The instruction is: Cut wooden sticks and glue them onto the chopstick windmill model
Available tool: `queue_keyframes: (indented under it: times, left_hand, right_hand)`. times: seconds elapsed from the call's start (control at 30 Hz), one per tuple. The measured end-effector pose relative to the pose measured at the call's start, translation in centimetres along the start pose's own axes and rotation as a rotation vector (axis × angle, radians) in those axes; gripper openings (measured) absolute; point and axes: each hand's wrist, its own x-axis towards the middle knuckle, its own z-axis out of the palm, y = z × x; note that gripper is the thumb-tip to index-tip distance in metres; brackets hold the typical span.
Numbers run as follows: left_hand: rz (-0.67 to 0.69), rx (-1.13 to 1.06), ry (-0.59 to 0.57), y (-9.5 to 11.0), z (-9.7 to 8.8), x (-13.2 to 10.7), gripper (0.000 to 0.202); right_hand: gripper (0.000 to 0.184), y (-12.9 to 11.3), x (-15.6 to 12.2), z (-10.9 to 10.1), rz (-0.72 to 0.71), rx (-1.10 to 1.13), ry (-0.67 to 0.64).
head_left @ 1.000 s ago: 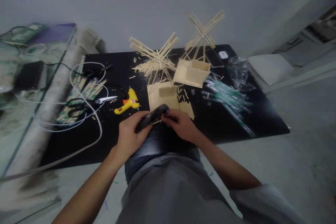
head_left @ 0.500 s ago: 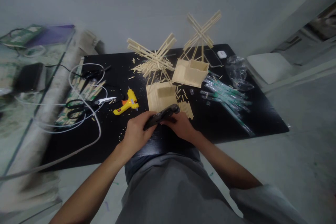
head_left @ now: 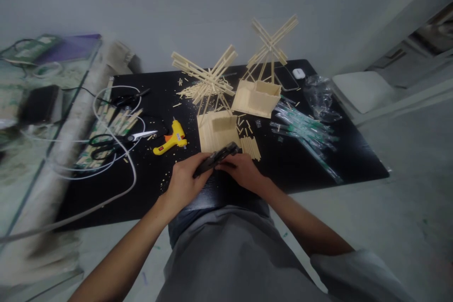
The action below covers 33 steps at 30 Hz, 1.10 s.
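Left hand: grip closed around the lower end of a dark tool, which lies tilted above the near edge of the desk. Right hand: grip closed, fingers curled on the tool's upper half. The tool sits just in front of a flat stick panel, with a yellow glue gun to its left.

A home craft corner: a low black counter on a bare floor against a plain wall carries a yellow glue gun, scissors, loose wooden sticks and two stick windmill models. Cables and clutter lie to the left.
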Motion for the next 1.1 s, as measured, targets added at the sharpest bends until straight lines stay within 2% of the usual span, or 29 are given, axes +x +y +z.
queue_keyframes:
  times: [0.13, 0.33, 0.47, 0.57, 0.67, 0.73, 0.83, 0.93, 1.1]
  left_hand:
    - [-0.047, -0.013, -0.006, 0.1, 0.0, 0.0, 0.017]
    - [-0.025, -0.031, 0.002, 0.0, 0.3, -0.2, 0.015]
    - [-0.033, -0.055, -0.014, -0.2, 0.1, -0.2, 0.016]
    - [-0.012, 0.014, 0.015, -0.6, -0.9, -0.5, 0.021]
    - [-0.021, 0.181, 0.054, -1.2, -2.7, -1.3, 0.023]
    - [-0.042, 0.339, 0.023, -1.5, -3.8, -2.0, 0.027]
    - [-0.080, 0.602, -0.092, -1.7, -4.8, -3.0, 0.030]
    - [-0.093, 0.768, -0.200, -1.5, -4.6, -3.3, 0.034]
    - [-0.038, 0.842, -0.290, -1.0, -3.4, -2.6, 0.039]
  right_hand:
    - [0.012, -0.1, -0.2, 0.0, -0.001, -0.014, 0.005]
    - [0.012, 0.0, -0.4, 0.2, 0.019, -0.010, 0.012]
    - [0.029, 0.4, -0.7, 0.6, 0.052, 0.013, 0.032]
    - [0.039, 0.6, -0.8, 0.8, 0.078, 0.037, 0.042]
    - [0.043, 0.6, -0.9, 0.8, 0.102, 0.068, 0.040]
    - [0.046, 0.6, -1.0, 0.8, 0.116, 0.091, 0.039]
    - [0.052, 0.5, -1.2, 0.8, 0.132, 0.118, 0.046]
    - [0.057, 0.5, -1.2, 0.9, 0.144, 0.125, 0.054]
    - [0.058, 0.6, -1.1, 0.8, 0.143, 0.093, 0.043]
